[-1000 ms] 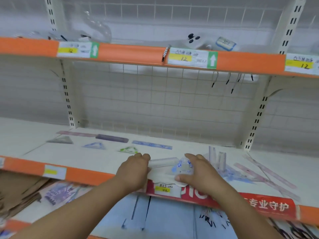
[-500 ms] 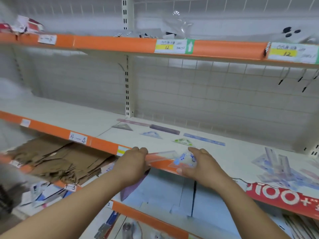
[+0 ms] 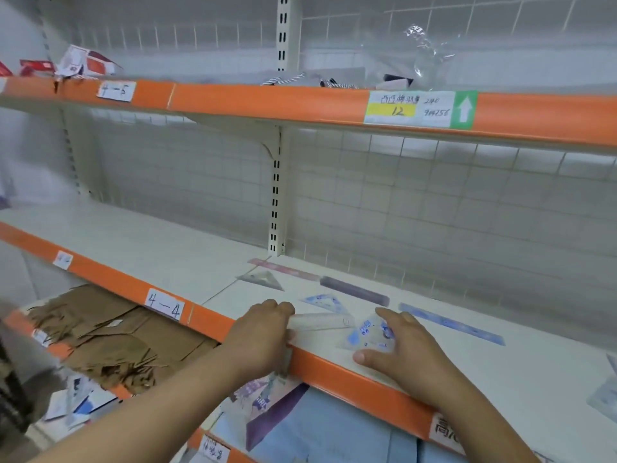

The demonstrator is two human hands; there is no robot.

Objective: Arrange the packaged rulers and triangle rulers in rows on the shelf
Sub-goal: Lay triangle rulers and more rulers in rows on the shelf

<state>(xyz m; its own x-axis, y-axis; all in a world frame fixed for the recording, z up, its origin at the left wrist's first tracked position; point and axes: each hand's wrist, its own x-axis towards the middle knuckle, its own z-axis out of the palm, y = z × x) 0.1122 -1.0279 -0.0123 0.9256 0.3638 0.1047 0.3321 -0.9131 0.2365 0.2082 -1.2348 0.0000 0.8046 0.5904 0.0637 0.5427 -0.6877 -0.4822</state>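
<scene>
A clear packaged ruler set (image 3: 340, 325) with a blue-printed triangle lies at the front of the white shelf (image 3: 187, 262). My left hand (image 3: 260, 332) grips its left end at the shelf's orange edge. My right hand (image 3: 397, 352) holds its right end, thumb at the front and fingers over the blue part. Behind them lie rows: a pink ruler (image 3: 283, 269), a purple ruler (image 3: 354, 291) and a blue ruler (image 3: 450, 324) at the back, with a grey triangle ruler (image 3: 263, 279) and a blue triangle ruler (image 3: 320, 302) in front.
An upper shelf with an orange edge (image 3: 267, 101) and price tags hangs overhead. Brown cardboard (image 3: 110, 339) and printed packages (image 3: 267, 399) lie on the shelf below. More clear packages (image 3: 606, 396) sit at the far right. A slotted upright (image 3: 275, 195) stands behind.
The view has swung left along the shelf. Both hands have carried the clear package leftward, from near the loose pile at right to in front of the laid-out rows.
</scene>
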